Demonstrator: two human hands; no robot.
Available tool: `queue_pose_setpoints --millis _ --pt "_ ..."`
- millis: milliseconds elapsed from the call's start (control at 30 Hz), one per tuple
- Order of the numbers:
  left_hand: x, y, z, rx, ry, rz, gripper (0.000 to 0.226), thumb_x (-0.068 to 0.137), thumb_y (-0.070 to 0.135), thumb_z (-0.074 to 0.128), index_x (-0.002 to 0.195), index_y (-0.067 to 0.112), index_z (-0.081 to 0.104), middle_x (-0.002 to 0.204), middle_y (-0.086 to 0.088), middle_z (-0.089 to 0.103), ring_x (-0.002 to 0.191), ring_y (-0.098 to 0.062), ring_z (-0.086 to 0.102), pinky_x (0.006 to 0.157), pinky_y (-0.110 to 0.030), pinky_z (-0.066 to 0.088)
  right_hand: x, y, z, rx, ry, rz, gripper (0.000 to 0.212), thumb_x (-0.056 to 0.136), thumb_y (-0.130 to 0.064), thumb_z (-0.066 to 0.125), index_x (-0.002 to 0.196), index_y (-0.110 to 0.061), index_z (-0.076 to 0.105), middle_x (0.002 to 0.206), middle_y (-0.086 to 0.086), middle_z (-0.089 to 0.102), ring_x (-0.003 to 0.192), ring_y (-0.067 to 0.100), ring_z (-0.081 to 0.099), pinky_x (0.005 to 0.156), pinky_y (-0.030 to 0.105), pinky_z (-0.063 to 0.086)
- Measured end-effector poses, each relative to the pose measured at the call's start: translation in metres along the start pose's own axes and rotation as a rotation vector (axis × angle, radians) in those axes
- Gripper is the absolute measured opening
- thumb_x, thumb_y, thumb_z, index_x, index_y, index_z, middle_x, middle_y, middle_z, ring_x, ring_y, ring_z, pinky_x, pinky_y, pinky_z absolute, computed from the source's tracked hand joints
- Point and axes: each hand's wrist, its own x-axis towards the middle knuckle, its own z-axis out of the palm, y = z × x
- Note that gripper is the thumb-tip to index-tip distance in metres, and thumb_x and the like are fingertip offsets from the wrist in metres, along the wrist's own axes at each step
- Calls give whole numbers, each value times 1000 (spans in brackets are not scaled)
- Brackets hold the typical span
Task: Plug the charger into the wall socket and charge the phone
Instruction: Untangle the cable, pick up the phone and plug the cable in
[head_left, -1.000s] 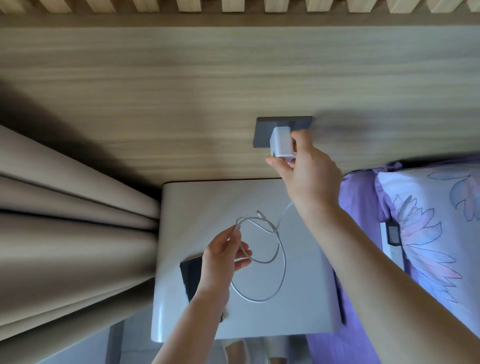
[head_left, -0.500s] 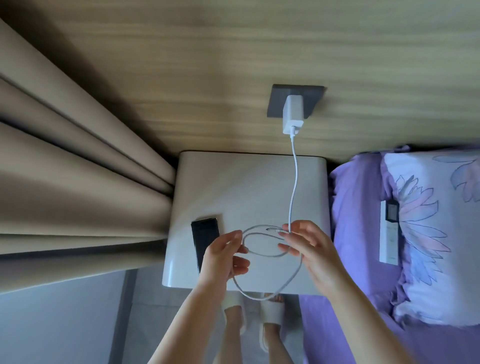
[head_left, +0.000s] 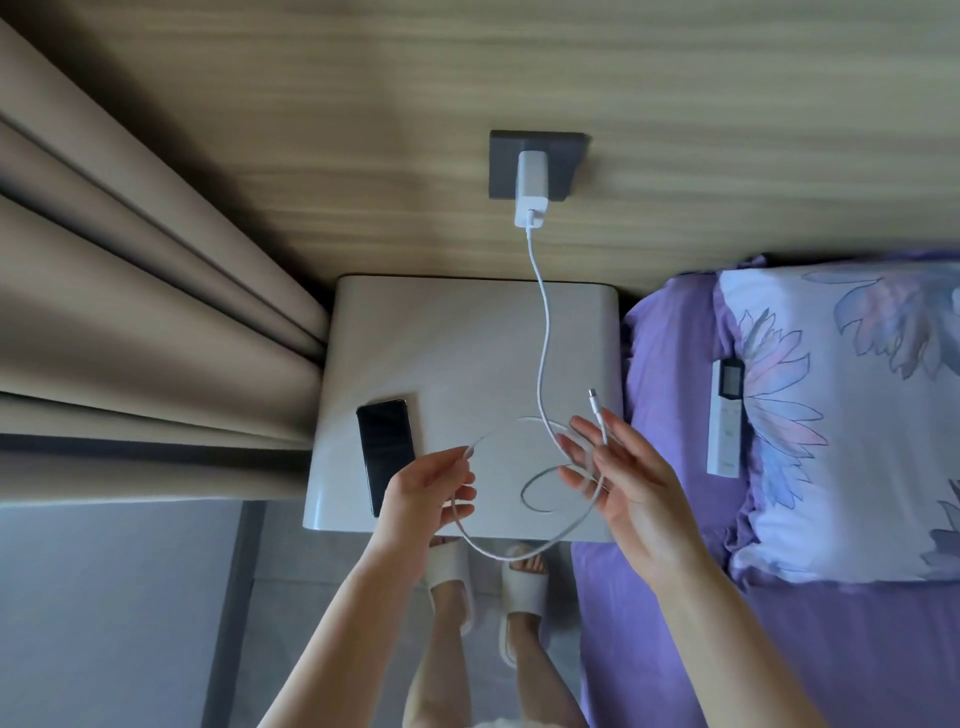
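Note:
A white charger (head_left: 531, 195) sits plugged into the dark grey wall socket (head_left: 569, 165) on the wood-grain wall. Its white cable (head_left: 543, 338) hangs down over the white bedside table (head_left: 467, 332) and loops between my hands. My left hand (head_left: 431, 491) pinches a stretch of the cable. My right hand (head_left: 618, 478) holds the cable near its free end, fingers spread, with the connector tip (head_left: 593, 394) pointing up. A black phone (head_left: 387, 452) lies screen up on the table's front left, just left of my left hand.
Beige curtains (head_left: 156, 312) hang at the left, close to the table. A purple bed (head_left: 779, 649) with a flowered pillow (head_left: 857, 415) and a white remote (head_left: 725, 415) lies to the right. My feet in white slippers (head_left: 524, 597) stand in front of the table.
My right hand left the plugged-in charger and came down to the cable. It now holds the free end up, and the loop between my hands has opened wider.

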Motion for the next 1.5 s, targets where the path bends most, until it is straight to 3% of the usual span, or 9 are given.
queue_pose_setpoints --millis 167,267,433,733,867,1000,1167,1300,1500 --pt "0 -1 1 -149 121 -49 11 91 8 58 99 5 66 73 -8 59 61 -17 63 49 -24 55 -7 -7 -13 -241 122 -62 21 95 -6 47 105 -18 60 110 2 68 114 19 60 92 42 50" --pt "5 -4 -1 -285 121 -114 15 93 1 53 106 6 57 75 -13 60 70 -24 66 55 -32 60 -14 -10 -21 -90 87 -12 19 95 -10 45 100 -21 60 94 5 75 84 21 73 65 29 58" --pt "8 -17 14 32 68 -127 20 89 -7 53 101 4 64 74 -9 64 66 -18 69 62 -29 60 -23 0 -18 -150 17 49 15 87 -27 55 98 -23 65 86 8 77 47 11 61 39 14 35" --pt "-33 -44 40 440 -199 66 26 80 -2 67 75 24 69 74 -3 69 68 -15 63 75 -34 56 -16 23 8 -174 35 30 8 89 -12 61 94 -17 58 94 1 72 91 20 71 73 24 56" --pt "-41 -36 44 511 -206 136 31 82 -10 58 107 6 68 87 3 67 74 5 60 68 -7 46 -15 18 12 -431 -31 -77 22 88 -9 60 105 -22 60 73 -9 76 61 5 66 58 11 50" --pt "-27 22 55 106 -56 177 35 92 11 55 126 9 58 119 -5 64 106 -11 59 87 -14 46 -18 18 10 -713 -24 -180 22 87 -8 61 102 -23 61 78 -7 72 67 10 68 72 22 51" --pt "-7 63 102 415 -71 249 11 83 22 69 91 15 69 82 4 69 75 -5 63 66 -7 43 -10 20 5 -987 115 -449 5 86 -10 63 90 -12 65 83 -9 68 84 12 69 73 25 51" --pt "-3 65 92 149 -9 225 5 90 18 61 88 14 61 62 2 72 76 -13 72 77 -27 56 2 15 -8 -1023 162 -435 5 86 -13 64 90 -10 67 86 -2 74 82 16 68 67 17 44" --pt "-3 64 41 140 134 206 8 87 23 65 91 17 67 51 7 64 50 -10 66 46 -22 54 5 2 -17 -763 64 -346 19 83 -3 66 76 -19 58 72 1 65 67 12 62 63 10 43"
